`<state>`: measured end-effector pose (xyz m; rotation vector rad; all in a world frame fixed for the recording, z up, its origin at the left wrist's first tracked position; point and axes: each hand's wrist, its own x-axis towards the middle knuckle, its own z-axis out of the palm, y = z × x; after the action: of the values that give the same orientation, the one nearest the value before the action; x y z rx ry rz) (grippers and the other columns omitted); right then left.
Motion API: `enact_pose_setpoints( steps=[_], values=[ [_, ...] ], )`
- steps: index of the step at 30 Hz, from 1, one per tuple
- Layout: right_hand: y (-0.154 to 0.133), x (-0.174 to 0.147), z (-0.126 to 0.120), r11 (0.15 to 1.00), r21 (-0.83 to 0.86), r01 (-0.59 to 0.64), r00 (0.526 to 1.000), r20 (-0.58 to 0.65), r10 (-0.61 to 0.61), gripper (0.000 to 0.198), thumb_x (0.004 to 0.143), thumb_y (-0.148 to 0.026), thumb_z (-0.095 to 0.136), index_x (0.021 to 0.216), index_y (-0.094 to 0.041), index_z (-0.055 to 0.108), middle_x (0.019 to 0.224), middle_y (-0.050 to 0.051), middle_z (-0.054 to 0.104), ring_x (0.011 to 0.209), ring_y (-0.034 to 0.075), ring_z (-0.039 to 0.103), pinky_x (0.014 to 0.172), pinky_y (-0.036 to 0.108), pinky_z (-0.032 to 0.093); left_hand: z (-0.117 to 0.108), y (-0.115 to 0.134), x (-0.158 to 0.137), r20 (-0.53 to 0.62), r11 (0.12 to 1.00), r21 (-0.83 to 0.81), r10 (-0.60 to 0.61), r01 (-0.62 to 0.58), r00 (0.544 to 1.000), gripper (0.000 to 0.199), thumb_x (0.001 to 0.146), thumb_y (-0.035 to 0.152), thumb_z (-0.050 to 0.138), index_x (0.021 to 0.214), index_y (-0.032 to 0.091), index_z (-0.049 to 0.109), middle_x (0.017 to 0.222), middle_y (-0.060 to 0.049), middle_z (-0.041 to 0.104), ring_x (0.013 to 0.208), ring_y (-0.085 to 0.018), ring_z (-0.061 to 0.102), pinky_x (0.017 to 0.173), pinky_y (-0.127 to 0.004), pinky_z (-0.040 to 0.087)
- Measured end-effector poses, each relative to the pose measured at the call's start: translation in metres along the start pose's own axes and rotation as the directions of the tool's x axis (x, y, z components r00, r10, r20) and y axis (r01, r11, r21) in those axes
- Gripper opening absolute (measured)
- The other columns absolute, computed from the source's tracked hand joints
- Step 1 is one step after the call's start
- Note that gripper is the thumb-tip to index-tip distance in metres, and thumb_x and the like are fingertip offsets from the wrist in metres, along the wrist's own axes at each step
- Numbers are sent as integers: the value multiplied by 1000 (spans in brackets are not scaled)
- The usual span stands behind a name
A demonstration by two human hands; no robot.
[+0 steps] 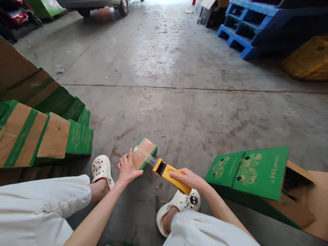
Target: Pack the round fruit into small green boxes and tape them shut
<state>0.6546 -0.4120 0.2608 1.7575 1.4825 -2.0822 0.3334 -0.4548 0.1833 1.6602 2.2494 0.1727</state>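
Observation:
A small brown and green cardboard box [146, 146] stands on the floor between my feet. My left hand [128, 169] grips its near left side, the thumb along the near edge and the fingers over the top. In my right hand [189, 179] is a yellow tape dispenser [171, 173], held by its handle just right of the box. A strip of clear tape [152, 160] stretches from the dispenser's head onto the box top. The underside of the box is hidden.
Green and brown cartons [52, 135] are stacked at the left. An open green carton [247, 172] lies at the right. Blue pallets [252, 25] stand far right beside a yellow object [311, 58]. White clogs [101, 167] are on my feet. A car [98, 4] is at the back.

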Motion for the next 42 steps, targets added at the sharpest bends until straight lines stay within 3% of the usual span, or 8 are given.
enact_pose_setpoints(
  steps=[3,7,14,17,23,28,37,42],
  values=[
    [24,-5,-1,999,8,-40,999,29,40,64,76,-83,69,74,-19,61,65,4,68,57,17,63,51,24,44,9,13,-10,8,999,-20,32,-32,999,130,64,48,84,169,33,9,151,-15,39,137,-38,42,112,-51,34],
    [37,-11,11,995,104,5,999,44,-10,62,82,-81,67,81,-18,65,67,4,67,58,16,63,52,23,45,13,17,-13,-11,999,-2,42,-42,999,127,65,48,84,168,34,12,152,-15,38,137,-38,42,113,-51,32],
    [-7,-63,5,990,137,28,999,27,-32,64,82,-81,67,82,-17,67,64,3,65,51,14,56,48,23,42,17,24,-23,-36,998,29,63,-62,997,135,60,44,87,169,36,7,152,-14,39,136,-39,41,112,-53,31],
    [-13,-75,10,993,119,-2,1000,17,0,65,80,-81,69,84,-16,67,65,3,67,53,14,58,49,22,43,18,27,-27,-40,997,24,73,-73,996,137,59,43,88,169,36,6,152,-14,39,136,-39,41,113,-53,30],
    [30,-54,34,994,107,-27,999,-18,29,73,79,-89,62,79,-16,65,61,4,66,53,15,60,50,23,44,15,25,-23,-5,998,6,63,-63,998,138,60,42,88,169,36,4,153,-15,41,137,-39,41,112,-52,31],
    [56,-38,28,993,115,-3,1000,-19,5,70,78,-86,66,87,-17,65,68,3,69,59,17,64,53,23,47,14,26,-22,10,999,11,49,-49,999,135,60,42,87,169,36,9,154,-15,40,138,-40,41,112,-53,31],
    [70,-10,24,993,96,-63,998,-10,65,66,79,-84,67,82,-18,63,68,5,67,57,18,65,52,24,48,11,26,-21,38,998,18,53,-54,998,135,61,43,87,170,35,8,154,-16,39,140,-41,40,112,-54,30],
    [61,6,25,995,72,-67,998,-15,68,58,84,-78,66,74,-21,61,66,8,67,56,19,65,51,26,47,11,22,-17,59,998,20,57,-58,997,134,62,44,87,170,35,7,156,-17,38,141,-41,39,113,-54,30]
  ],
)
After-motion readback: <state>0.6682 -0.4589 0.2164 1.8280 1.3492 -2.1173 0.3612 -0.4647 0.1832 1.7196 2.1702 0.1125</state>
